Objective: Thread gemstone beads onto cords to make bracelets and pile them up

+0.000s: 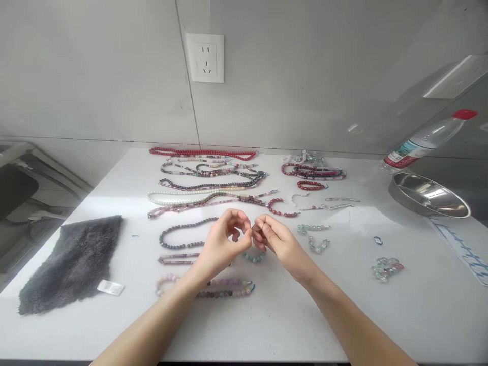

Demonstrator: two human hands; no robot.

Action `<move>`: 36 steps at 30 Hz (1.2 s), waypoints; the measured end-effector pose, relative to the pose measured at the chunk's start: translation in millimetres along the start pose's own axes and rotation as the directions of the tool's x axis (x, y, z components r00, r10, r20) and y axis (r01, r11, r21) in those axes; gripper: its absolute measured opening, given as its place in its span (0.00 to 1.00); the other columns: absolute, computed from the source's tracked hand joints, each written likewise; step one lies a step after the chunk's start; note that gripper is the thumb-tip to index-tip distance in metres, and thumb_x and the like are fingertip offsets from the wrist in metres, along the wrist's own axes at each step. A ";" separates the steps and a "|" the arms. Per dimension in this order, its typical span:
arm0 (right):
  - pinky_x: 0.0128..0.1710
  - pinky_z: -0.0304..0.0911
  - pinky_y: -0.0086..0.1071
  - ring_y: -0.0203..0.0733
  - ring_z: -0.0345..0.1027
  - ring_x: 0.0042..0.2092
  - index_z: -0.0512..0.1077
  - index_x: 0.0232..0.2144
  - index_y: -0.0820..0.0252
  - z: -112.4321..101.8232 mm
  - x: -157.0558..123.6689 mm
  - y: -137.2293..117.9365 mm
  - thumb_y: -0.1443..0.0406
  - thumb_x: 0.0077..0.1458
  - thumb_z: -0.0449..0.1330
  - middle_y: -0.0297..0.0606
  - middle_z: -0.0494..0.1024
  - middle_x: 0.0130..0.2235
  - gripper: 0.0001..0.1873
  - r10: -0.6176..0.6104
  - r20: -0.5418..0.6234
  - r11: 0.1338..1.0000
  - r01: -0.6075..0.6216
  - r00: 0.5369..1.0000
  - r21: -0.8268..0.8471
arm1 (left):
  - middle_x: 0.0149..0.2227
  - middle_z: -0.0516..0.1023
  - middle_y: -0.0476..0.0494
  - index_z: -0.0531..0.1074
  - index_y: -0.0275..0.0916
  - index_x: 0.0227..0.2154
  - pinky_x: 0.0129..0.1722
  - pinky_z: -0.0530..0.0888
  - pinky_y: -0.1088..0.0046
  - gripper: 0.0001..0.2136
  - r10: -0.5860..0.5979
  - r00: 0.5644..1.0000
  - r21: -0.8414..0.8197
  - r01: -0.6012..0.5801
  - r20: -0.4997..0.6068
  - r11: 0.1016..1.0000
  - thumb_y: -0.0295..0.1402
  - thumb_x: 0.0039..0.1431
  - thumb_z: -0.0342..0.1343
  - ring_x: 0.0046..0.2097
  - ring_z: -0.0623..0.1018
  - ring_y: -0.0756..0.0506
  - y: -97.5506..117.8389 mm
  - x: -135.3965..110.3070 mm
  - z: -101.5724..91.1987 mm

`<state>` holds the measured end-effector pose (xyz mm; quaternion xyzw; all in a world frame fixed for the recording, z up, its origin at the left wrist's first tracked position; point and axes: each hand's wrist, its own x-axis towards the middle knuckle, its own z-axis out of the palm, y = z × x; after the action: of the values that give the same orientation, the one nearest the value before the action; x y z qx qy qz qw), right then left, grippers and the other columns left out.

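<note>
Over the middle of the table, both hands meet fingertip to fingertip. My left hand [229, 239] has thumb and forefinger pinched together; whatever lies between them is too small to make out. My right hand [276, 239] is closed in a pinch on a thin strand, which shows faintly at the fingertips. Just under the hands lies a pale green bead bracelet [255, 257]. A dark bead string [171, 246] and a string of pastel round beads [229, 281] lie left of and below them, partly covered by my left hand and forearm.
Several bead strings, including a red one [202, 152] and a white one [183, 193], lie towards the wall. Clear green beads [386, 269] sit at the right. A metal bowl [430, 195], a tilted bottle [423, 142] and a dark furry cloth [76, 262] flank the table.
</note>
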<state>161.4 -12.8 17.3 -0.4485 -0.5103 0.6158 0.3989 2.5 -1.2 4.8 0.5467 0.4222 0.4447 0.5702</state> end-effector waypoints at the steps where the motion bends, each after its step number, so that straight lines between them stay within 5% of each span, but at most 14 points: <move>1: 0.29 0.51 0.33 0.35 0.53 0.28 0.57 0.29 0.56 0.5 -0.4 -0.4 0.50 0.61 0.52 0.30 0.59 0.27 0.18 -0.003 0.003 1.000 0.003 1.000 -0.002 | 0.32 0.74 0.47 0.67 0.38 0.37 0.30 0.68 0.77 0.10 0.051 0.998 0.049 -0.049 -0.029 0.998 0.27 0.52 0.60 0.34 0.74 0.50 0.8 -1.0 0.7; 7: 0.31 0.52 0.33 0.34 0.55 0.28 0.58 0.30 0.57 0.7 -4.0 -8.8 0.52 0.62 0.53 0.30 0.60 0.28 0.16 0.061 0.028 0.996 -0.063 0.998 0.057 | 0.35 0.78 0.46 0.70 0.40 0.37 0.29 0.69 0.75 0.09 0.332 0.940 0.339 -0.287 -0.082 0.896 0.25 0.52 0.59 0.30 0.72 0.51 -1.5 -8.5 2.9; 13: 0.31 0.52 0.33 0.34 0.55 0.28 0.58 0.30 0.57 0.1 -4.7 -9.9 0.53 0.62 0.52 0.29 0.59 0.28 0.16 0.073 0.038 0.995 -0.075 0.997 0.063 | 0.32 0.80 0.48 0.72 0.40 0.32 0.27 0.68 0.75 0.04 0.378 0.924 0.347 -0.337 -0.056 0.875 0.26 0.54 0.59 0.29 0.73 0.51 0.5 -9.2 3.7; 22: 0.28 0.50 0.32 0.35 0.52 0.28 0.56 0.30 0.56 0.8 -5.3 -11.5 0.52 0.63 0.52 0.30 0.57 0.28 0.17 0.051 0.067 0.998 -0.053 0.996 0.040 | 0.30 0.78 0.46 0.72 0.38 0.31 0.23 0.65 0.78 0.09 0.116 0.977 0.084 -0.102 -0.179 0.991 0.28 0.46 0.64 0.27 0.71 0.52 6.3 -5.6 4.4; 32: 0.37 0.58 0.37 0.40 0.60 0.33 0.58 0.30 0.55 -1.5 -4.5 -2.8 0.52 0.65 0.49 0.33 0.64 0.29 0.16 -0.040 -0.004 0.987 0.039 0.999 -0.155 | 0.29 0.76 0.46 0.73 0.37 0.29 0.21 0.63 0.80 0.10 -0.042 0.977 -0.065 0.029 -0.211 0.997 0.28 0.42 0.66 0.30 0.74 0.50 3.5 -2.4 5.5; 36: 0.43 0.62 0.39 0.42 0.66 0.37 0.64 0.39 0.56 -2.3 -2.7 -4.0 0.52 0.64 0.52 0.35 0.72 0.31 0.14 -0.052 -0.037 0.994 0.048 0.998 -0.101 | 0.30 0.77 0.46 0.73 0.38 0.31 0.28 0.69 0.78 0.12 -0.139 0.964 -0.163 0.103 -0.228 0.981 0.30 0.43 0.67 0.35 0.77 0.48 -0.2 -0.3 1.0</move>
<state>164.5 -14.1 21.5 -0.4673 -0.5436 0.5702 0.4013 3.4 -1.7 4.6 0.4183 0.4857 0.5016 0.5810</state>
